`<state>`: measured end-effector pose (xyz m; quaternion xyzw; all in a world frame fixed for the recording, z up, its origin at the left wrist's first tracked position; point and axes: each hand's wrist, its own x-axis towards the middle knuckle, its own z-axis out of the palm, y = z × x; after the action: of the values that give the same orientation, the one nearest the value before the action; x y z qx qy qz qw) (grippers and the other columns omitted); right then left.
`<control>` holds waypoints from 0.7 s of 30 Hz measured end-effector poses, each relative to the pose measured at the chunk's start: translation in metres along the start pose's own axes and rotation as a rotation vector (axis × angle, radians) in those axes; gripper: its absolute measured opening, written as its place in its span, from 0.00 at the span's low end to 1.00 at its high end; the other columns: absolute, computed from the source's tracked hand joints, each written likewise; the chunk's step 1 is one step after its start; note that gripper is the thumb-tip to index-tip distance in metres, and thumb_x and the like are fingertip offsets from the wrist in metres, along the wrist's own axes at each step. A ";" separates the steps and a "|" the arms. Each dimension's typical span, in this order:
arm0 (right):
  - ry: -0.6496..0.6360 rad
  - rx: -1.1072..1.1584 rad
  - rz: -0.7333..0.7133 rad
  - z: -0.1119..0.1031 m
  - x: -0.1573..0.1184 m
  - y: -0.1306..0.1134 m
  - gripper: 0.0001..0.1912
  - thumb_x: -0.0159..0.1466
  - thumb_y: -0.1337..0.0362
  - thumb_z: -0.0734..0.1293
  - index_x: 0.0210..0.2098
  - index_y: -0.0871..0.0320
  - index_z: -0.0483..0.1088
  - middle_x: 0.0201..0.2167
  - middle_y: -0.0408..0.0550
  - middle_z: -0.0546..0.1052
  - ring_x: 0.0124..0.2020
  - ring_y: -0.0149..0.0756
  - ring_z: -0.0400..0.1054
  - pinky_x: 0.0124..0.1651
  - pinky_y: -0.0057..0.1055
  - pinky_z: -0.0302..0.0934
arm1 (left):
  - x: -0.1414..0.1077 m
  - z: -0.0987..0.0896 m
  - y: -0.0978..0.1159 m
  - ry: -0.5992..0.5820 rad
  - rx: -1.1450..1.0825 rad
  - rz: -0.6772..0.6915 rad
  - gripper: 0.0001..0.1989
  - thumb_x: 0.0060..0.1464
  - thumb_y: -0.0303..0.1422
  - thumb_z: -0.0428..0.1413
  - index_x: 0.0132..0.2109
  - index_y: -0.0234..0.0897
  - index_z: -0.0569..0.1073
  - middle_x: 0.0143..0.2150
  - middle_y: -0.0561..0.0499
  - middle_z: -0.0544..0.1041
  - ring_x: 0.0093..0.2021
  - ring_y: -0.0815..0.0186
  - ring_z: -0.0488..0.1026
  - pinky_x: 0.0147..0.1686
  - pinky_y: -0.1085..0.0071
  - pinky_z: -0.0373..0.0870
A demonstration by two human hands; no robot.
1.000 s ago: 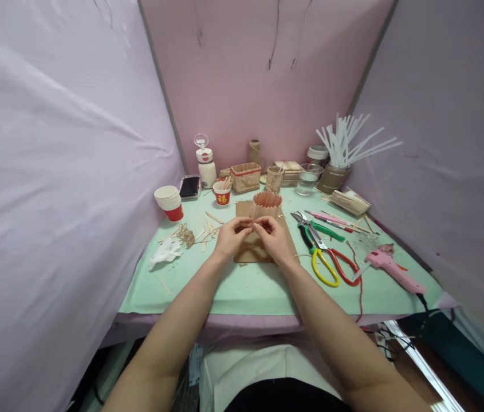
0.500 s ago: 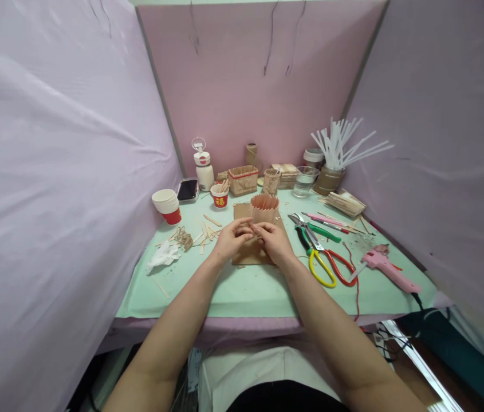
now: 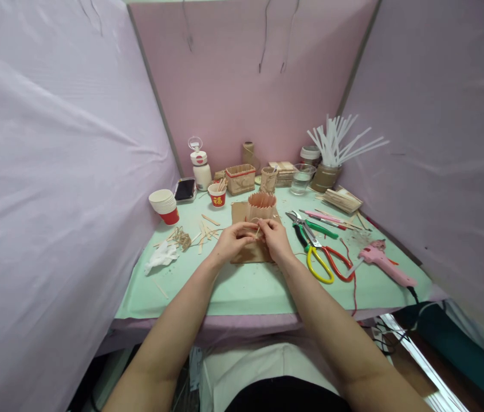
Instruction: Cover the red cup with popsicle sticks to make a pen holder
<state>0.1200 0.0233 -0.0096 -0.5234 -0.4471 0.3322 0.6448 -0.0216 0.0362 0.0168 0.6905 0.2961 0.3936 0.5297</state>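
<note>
Both hands meet over a brown cardboard piece (image 3: 246, 256), just in front of a round cup of wooden sticks (image 3: 261, 206) with a jagged rim. My left hand (image 3: 236, 240) has its fingers bent and closed on a thin strand of twine (image 3: 258, 231). Fingertips of my right hand (image 3: 272, 236) pinch the same strand, and a small loop seems to rise between the hands. From a tangled bundle of twine (image 3: 183, 238) on the left, a line runs toward my left hand. The fingers partly hide the strand.
Right of my hands lie green-handled pliers (image 3: 326, 230), scissors (image 3: 319, 264) with yellow and red handles, and a pink glue gun (image 3: 385, 266). Stacked paper cups (image 3: 164, 206), a crumpled tissue (image 3: 161, 256) and loose sticks are on the left. A woven box (image 3: 240, 181) and water bowl (image 3: 302, 180) stand behind.
My fingers have shifted slightly, and the pale strand with its small loop now shows between the hands. The whole view has moved a little; the other things lie as before.
</note>
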 end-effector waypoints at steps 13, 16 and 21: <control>-0.164 -0.274 -0.362 0.006 -0.011 -0.010 0.06 0.60 0.62 0.63 0.29 0.56 0.69 0.32 0.47 0.70 0.35 0.37 0.65 0.41 0.34 0.60 | 0.004 -0.005 -0.015 0.295 0.271 0.079 0.13 0.49 0.24 0.56 0.44 0.35 0.73 0.39 0.47 0.80 0.40 0.64 0.77 0.45 0.67 0.71; -0.126 -0.271 -0.286 0.005 -0.008 -0.007 0.08 0.59 0.61 0.62 0.27 0.56 0.67 0.29 0.46 0.71 0.35 0.37 0.65 0.41 0.34 0.59 | 0.002 -0.002 -0.012 0.284 0.319 0.090 0.13 0.49 0.25 0.57 0.45 0.35 0.73 0.40 0.46 0.79 0.40 0.65 0.77 0.44 0.67 0.72; -0.130 -0.240 -0.176 0.005 -0.004 -0.001 0.10 0.58 0.58 0.62 0.25 0.57 0.67 0.27 0.45 0.72 0.32 0.36 0.65 0.37 0.32 0.58 | 0.002 -0.002 -0.009 0.272 0.286 0.077 0.15 0.48 0.24 0.57 0.46 0.36 0.72 0.37 0.48 0.80 0.39 0.65 0.77 0.43 0.67 0.71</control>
<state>0.1134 0.0216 -0.0094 -0.5331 -0.5684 0.2517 0.5739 -0.0226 0.0415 0.0091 0.7099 0.3915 0.4571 0.3658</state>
